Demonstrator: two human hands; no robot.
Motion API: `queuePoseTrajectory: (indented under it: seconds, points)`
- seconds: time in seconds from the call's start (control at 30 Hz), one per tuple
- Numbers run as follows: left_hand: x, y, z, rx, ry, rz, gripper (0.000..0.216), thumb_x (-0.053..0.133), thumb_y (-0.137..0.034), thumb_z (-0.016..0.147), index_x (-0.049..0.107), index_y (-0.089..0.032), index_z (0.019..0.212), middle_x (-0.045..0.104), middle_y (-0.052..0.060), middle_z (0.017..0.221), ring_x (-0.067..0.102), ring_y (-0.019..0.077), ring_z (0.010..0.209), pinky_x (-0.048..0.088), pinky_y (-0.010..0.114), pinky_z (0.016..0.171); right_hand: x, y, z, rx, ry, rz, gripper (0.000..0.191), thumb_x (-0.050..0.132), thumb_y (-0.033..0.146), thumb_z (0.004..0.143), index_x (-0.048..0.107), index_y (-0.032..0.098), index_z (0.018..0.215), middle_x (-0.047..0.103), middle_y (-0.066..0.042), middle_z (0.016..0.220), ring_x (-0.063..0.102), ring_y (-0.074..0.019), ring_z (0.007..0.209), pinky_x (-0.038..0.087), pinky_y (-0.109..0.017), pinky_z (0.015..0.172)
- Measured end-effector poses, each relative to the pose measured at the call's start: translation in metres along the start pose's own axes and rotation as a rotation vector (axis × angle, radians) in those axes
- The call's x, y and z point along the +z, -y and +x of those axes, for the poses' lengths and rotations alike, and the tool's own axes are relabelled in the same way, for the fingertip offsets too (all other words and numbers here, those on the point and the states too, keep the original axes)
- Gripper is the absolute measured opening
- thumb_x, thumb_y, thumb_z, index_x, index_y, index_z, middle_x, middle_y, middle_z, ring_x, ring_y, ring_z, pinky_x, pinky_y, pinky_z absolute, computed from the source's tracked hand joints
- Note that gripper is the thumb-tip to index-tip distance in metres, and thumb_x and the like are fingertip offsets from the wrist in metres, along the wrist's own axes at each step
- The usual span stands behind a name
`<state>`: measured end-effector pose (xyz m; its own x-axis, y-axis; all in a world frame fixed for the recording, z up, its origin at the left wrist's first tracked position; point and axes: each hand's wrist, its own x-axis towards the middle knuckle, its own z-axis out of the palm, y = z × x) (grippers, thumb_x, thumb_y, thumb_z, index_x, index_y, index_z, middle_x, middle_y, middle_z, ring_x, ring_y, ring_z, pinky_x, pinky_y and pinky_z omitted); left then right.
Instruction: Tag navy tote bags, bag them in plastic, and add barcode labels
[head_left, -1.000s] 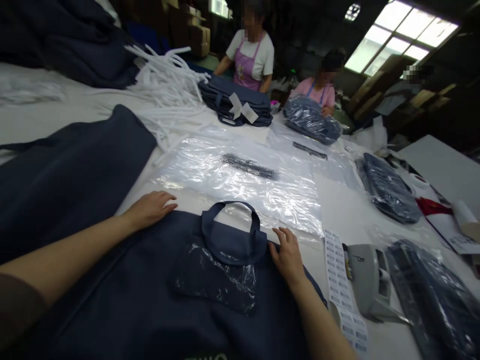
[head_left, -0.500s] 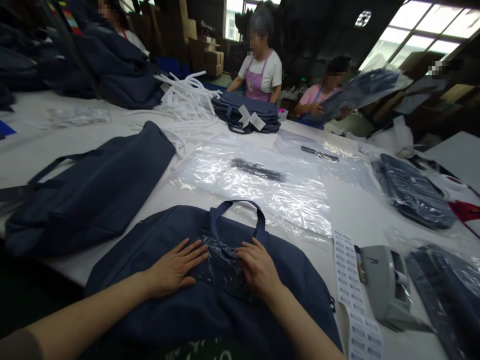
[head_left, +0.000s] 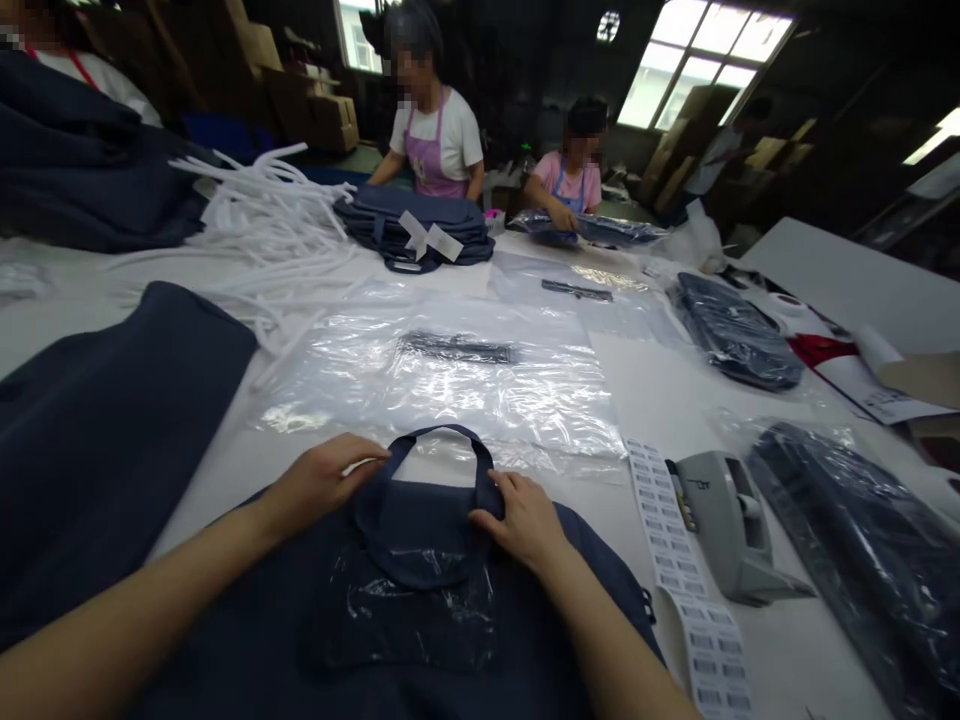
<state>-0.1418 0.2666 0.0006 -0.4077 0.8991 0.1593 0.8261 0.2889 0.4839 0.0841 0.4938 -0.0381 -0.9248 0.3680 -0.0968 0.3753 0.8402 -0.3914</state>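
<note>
A dark blue fabric bag (head_left: 247, 610) lies flat on the table in front of me, its strap handle (head_left: 442, 432) standing up at the far edge. Pinched fingers of my left hand (head_left: 326, 488) hold the handle's left side. On the other side, my right hand (head_left: 525, 518) has thumb and fingers closed on the handle's right side. A second strap loop droops over the bag's front. Between my forearms, a clear plastic packet (head_left: 412, 620) rests on the bag below the handles.
Clear plastic bags (head_left: 450, 390) lie beyond the bag. At right are a barcode label sheet (head_left: 667, 530), a grey tape dispenser (head_left: 724, 520) and a plastic-wrapped bag (head_left: 847, 550). Another blue bag (head_left: 127, 400) lies left, near white cords (head_left: 270, 215). Co-workers stand across the table.
Both hands have moved from the plastic packet up to the handle, which now stands more open. My view has turned right. A co-worker has lowered a plastic-wrapped bag to the table.
</note>
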Motion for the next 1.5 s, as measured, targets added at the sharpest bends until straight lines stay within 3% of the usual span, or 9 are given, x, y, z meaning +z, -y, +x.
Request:
queuePoseTrajectory:
  seconds: [0.1,0.2,0.4,0.53,0.77,0.97,1.1,1.33,1.5]
  points:
    - [0.041,0.011,0.075,0.045,0.124,0.1,0.038,0.049,-0.041,0.093,0.058,-0.018,0.121,0.062,0.01,0.12,0.056,0.0258,0.113,0.046,0.037,0.098,-0.01,-0.018,0.03,0.145,0.37,-0.005,0.082,0.057,0.078,0.067,0.061,0.017,0.121,0.069,-0.018,0.108,0.063,-0.0376,0.102,0.049,-0.049,0.088]
    - [0.089,0.021,0.122,0.133,0.299,0.126,0.045,0.061,-0.032,0.084,0.055,-0.016,0.126,0.063,0.013,0.119,0.058,0.0296,0.109,0.048,0.041,0.094,-0.01,-0.028,0.048,0.109,0.534,0.023,0.088,0.063,0.083,0.054,0.063,0.022,0.117,0.07,-0.015,0.108,0.063,-0.0377,0.103,0.049,-0.044,0.086]
    - [0.112,0.046,0.156,0.368,0.462,0.096,0.043,0.034,-0.017,0.094,0.049,-0.025,0.134,0.061,0.009,0.118,0.059,0.0229,0.105,0.046,0.031,0.087,-0.009,-0.033,0.045,0.023,0.439,0.062,0.053,0.07,0.073,0.058,0.07,0.023,0.077,0.071,-0.005,0.073,0.066,-0.0245,0.073,0.042,-0.029,0.061]
    - [0.111,0.047,0.141,0.625,0.594,0.066,0.035,0.035,-0.026,0.097,0.061,-0.023,0.12,0.064,0.012,0.106,0.06,0.0244,0.091,0.045,0.031,0.075,-0.021,-0.029,0.026,-0.05,0.379,0.206,0.049,0.075,0.068,0.056,0.061,0.022,0.062,0.056,0.004,0.055,0.052,-0.0124,0.054,0.026,-0.025,0.05]
    - [0.118,-0.003,0.073,0.678,0.867,-0.132,0.028,0.041,-0.019,0.093,0.067,-0.026,0.097,0.066,0.0,0.078,0.059,0.0142,0.066,0.047,0.023,0.063,-0.035,-0.029,-0.007,-0.292,0.392,0.422,0.041,0.072,0.048,0.072,0.048,0.019,0.057,0.045,0.007,0.053,0.038,-0.0065,0.047,0.02,-0.026,0.048]
    - [0.104,0.008,0.094,0.59,0.561,0.161,0.028,0.045,-0.03,0.096,0.061,-0.018,0.114,0.063,0.012,0.107,0.058,0.025,0.093,0.046,0.036,0.082,-0.029,-0.036,-0.009,-0.317,0.345,0.4,0.046,0.07,0.058,0.072,0.048,0.02,0.058,0.052,0.005,0.055,0.045,-0.0086,0.05,0.022,-0.026,0.049]
    - [0.11,0.012,0.083,0.734,0.709,0.17,0.033,0.032,-0.017,0.097,0.062,-0.019,0.112,0.065,0.008,0.092,0.058,0.0202,0.076,0.045,0.03,0.068,-0.028,-0.038,-0.01,-0.417,0.329,0.386,0.043,0.061,0.056,0.081,0.051,0.02,0.06,0.052,0.005,0.054,0.043,-0.0086,0.048,0.024,-0.027,0.048]
    - [0.112,-0.025,0.048,0.778,0.916,0.018,0.016,0.051,-0.019,0.089,0.06,-0.02,0.075,0.062,0.003,0.076,0.051,0.0158,0.055,0.038,0.032,0.049,-0.036,-0.039,-0.02,-0.589,0.29,0.353,0.036,0.059,0.039,0.09,0.048,0.019,0.062,0.051,0.007,0.055,0.04,-0.0081,0.048,0.026,-0.027,0.05]
    - [0.105,-0.028,0.078,0.621,0.598,0.239,0.017,0.05,-0.029,0.092,0.06,-0.019,0.1,0.063,0.008,0.093,0.057,0.0215,0.078,0.045,0.033,0.069,-0.033,-0.041,-0.019,-0.579,0.276,0.354,0.032,0.058,0.038,0.09,0.052,0.02,0.064,0.055,0.005,0.057,0.041,-0.0093,0.048,0.024,-0.028,0.05]
